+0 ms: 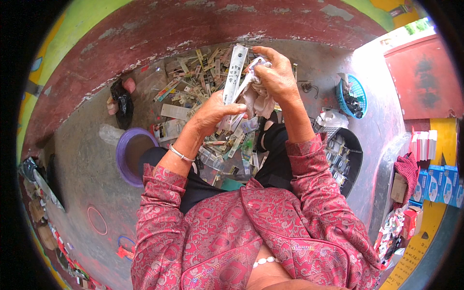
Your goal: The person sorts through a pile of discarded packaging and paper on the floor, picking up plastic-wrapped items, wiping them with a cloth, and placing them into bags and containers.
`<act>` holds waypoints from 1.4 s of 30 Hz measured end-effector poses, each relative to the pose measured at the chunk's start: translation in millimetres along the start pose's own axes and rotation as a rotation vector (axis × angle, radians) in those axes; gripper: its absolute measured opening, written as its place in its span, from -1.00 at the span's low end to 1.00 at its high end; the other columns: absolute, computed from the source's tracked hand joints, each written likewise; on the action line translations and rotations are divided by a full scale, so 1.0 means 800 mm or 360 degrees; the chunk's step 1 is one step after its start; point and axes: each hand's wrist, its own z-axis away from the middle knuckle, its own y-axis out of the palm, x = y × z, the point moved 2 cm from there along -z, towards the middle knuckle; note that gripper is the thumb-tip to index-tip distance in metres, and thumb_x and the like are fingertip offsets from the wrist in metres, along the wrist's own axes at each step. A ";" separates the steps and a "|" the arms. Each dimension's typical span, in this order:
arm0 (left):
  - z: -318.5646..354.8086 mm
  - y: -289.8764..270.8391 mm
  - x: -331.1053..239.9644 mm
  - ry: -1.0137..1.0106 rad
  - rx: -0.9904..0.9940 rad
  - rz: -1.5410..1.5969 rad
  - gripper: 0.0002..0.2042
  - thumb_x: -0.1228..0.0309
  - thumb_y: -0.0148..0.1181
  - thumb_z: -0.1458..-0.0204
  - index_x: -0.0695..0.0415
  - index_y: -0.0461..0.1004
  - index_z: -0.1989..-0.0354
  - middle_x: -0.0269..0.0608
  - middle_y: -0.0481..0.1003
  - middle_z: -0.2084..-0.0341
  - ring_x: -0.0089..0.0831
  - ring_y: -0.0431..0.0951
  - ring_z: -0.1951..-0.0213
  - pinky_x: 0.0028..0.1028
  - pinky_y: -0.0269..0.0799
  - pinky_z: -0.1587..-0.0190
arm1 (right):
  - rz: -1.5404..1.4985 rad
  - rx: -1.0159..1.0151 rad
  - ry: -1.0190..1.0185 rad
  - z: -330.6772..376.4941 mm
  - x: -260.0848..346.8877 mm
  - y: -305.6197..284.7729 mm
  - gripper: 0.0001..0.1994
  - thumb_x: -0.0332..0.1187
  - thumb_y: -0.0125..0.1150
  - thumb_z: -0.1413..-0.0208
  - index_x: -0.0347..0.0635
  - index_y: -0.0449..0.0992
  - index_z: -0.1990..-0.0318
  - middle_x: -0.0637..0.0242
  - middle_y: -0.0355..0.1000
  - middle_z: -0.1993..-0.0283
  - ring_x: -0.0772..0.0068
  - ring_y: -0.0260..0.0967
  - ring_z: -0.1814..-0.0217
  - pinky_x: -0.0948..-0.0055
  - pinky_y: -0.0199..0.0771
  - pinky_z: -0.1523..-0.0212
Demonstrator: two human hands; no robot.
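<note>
Red patterned jacket [212,241]; hands [281,79] hold slim white packet [235,72], crumpled cloth [260,100]

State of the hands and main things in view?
Left hand: closed on long white packet
Long white packet: held, seal unclear
Right hand: closed on pale cloth
Pale cloth: bunched
Floor packets: strewn
Purple basin: upright, contents unclear
Blue basket: holds dark items
Black tub: holds packaged items
Black bag: crumpled
</note>
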 end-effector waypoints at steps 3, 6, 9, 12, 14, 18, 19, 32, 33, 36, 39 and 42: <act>0.002 0.003 -0.002 0.0050 -0.0001 0.0022 -0.55 0.30 0.30 0.21 0.25 0.34 0.14 -0.30 0.44 0.41 -0.56 0.46 0.42 -0.55 0.40 0.32 | -0.0043 0.0044 0.0037 -0.001 0.003 -0.003 -0.57 -0.54 -0.03 0.17 -0.47 0.31 0.04 0.17 0.45 0.36 0.48 0.40 0.33 0.56 0.38 0.23; 0.001 0.008 -0.005 0.0072 -0.0066 0.0012 -0.52 0.30 0.31 0.22 0.25 0.34 0.11 -0.33 0.44 0.42 -0.58 0.44 0.44 -0.56 0.38 0.34 | -0.0172 0.0065 0.0157 0.002 0.014 -0.005 -0.60 -0.54 -0.03 0.18 -0.45 0.35 0.07 0.16 0.45 0.37 0.47 0.41 0.34 0.55 0.39 0.24; 0.001 0.008 -0.006 0.0085 -0.0150 -0.0030 -0.52 0.35 0.31 0.21 0.24 0.33 0.08 -0.35 0.44 0.44 -0.61 0.42 0.47 -0.59 0.35 0.36 | 0.0067 0.0024 0.0061 0.002 0.020 -0.011 -0.63 -0.54 -0.03 0.19 -0.41 0.40 0.12 0.15 0.45 0.36 0.48 0.40 0.34 0.56 0.39 0.25; 0.001 0.007 -0.007 0.0115 -0.0171 -0.0067 -0.53 0.40 0.30 0.20 0.24 0.33 0.07 -0.37 0.44 0.46 -0.63 0.41 0.50 -0.61 0.33 0.37 | 0.0185 0.0044 0.0013 0.001 0.023 -0.012 -0.64 -0.54 -0.03 0.21 -0.36 0.44 0.15 0.16 0.44 0.36 0.51 0.38 0.36 0.57 0.39 0.29; 0.000 0.004 -0.005 0.0132 -0.0194 -0.0151 -0.54 0.42 0.29 0.19 0.24 0.33 0.07 -0.37 0.44 0.47 -0.63 0.41 0.51 -0.60 0.33 0.39 | 0.0270 0.0015 -0.0064 0.002 0.029 -0.013 -0.63 -0.54 -0.02 0.21 -0.35 0.44 0.14 0.18 0.44 0.36 0.54 0.36 0.38 0.58 0.39 0.32; -0.003 0.005 -0.004 0.0086 -0.0220 -0.0120 -0.55 0.42 0.28 0.18 0.25 0.32 0.06 -0.36 0.44 0.47 -0.62 0.41 0.54 -0.61 0.36 0.42 | 0.0137 -0.0093 -0.0048 0.002 0.030 -0.020 -0.65 -0.46 0.05 0.28 -0.24 0.50 0.21 0.10 0.47 0.30 0.36 0.44 0.27 0.48 0.38 0.19; -0.002 0.005 -0.002 0.0061 -0.0192 -0.0040 -0.55 0.42 0.28 0.17 0.25 0.32 0.07 -0.36 0.44 0.47 -0.62 0.42 0.54 -0.61 0.36 0.42 | 0.0140 -0.0098 -0.0019 0.002 0.029 -0.021 -0.64 -0.46 0.05 0.28 -0.24 0.49 0.20 0.12 0.47 0.31 0.38 0.43 0.29 0.49 0.39 0.20; -0.013 -0.006 0.010 0.0041 -0.0368 0.0091 -0.74 0.43 0.23 0.13 0.20 0.39 0.24 -0.35 0.45 0.52 -0.60 0.41 0.59 -0.61 0.35 0.53 | 0.0244 -0.0405 -0.0692 0.030 0.057 0.014 -0.85 -0.48 0.11 0.13 -0.26 0.40 0.34 0.17 0.39 0.39 0.31 0.40 0.38 0.44 0.39 0.39; -0.012 -0.010 0.013 0.0064 -0.0370 0.0046 -0.76 0.46 0.22 0.13 0.21 0.39 0.26 -0.33 0.45 0.53 -0.59 0.42 0.60 -0.60 0.36 0.54 | 0.0412 -0.0233 -0.0737 0.035 0.048 0.033 -0.85 -0.49 0.10 0.14 -0.24 0.38 0.34 0.16 0.36 0.39 0.23 0.39 0.37 0.38 0.39 0.41; -0.011 -0.010 0.012 0.0090 -0.0290 0.0008 -0.75 0.51 0.20 0.15 0.26 0.37 0.26 -0.28 0.46 0.52 -0.58 0.43 0.62 -0.58 0.40 0.55 | 0.0850 -0.0268 -0.0890 0.020 0.030 0.038 -0.87 -0.53 0.05 0.14 -0.19 0.35 0.36 0.18 0.29 0.47 0.16 0.35 0.40 0.31 0.35 0.42; -0.003 -0.001 0.005 0.0051 -0.0328 -0.0105 -0.70 0.47 0.22 0.14 0.22 0.36 0.19 -0.29 0.46 0.51 -0.60 0.41 0.60 -0.62 0.37 0.51 | 0.1441 -0.0744 -0.0801 -0.021 0.013 -0.011 -0.81 -0.48 0.04 0.16 -0.11 0.37 0.30 0.23 0.31 0.45 0.29 0.36 0.42 0.39 0.42 0.51; -0.002 -0.016 0.012 0.0058 -0.0321 0.0059 -0.61 0.49 0.20 0.12 0.28 0.30 0.08 -0.18 0.48 0.39 -0.58 0.45 0.54 -0.63 0.42 0.51 | 0.1062 -0.1224 -0.0451 -0.043 -0.004 -0.108 -0.79 -0.44 0.05 0.12 -0.21 0.47 0.26 0.12 0.45 0.31 0.19 0.44 0.33 0.28 0.42 0.27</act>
